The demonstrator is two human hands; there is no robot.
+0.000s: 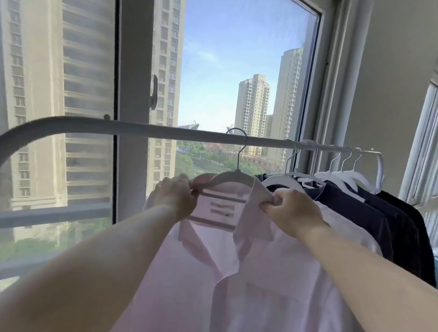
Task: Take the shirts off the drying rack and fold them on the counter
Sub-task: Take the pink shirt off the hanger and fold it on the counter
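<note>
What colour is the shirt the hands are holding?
The shirt is pale pink, with a white hanger; the head view shows it.

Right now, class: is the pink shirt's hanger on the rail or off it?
On. The hanger hook loops over the rail, while the left hand and right hand grip the pink shirt collar.

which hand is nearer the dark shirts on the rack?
Right. The right hand grips the pink shirt collar beside the dark shirts; the left hand grips the far side.
</note>
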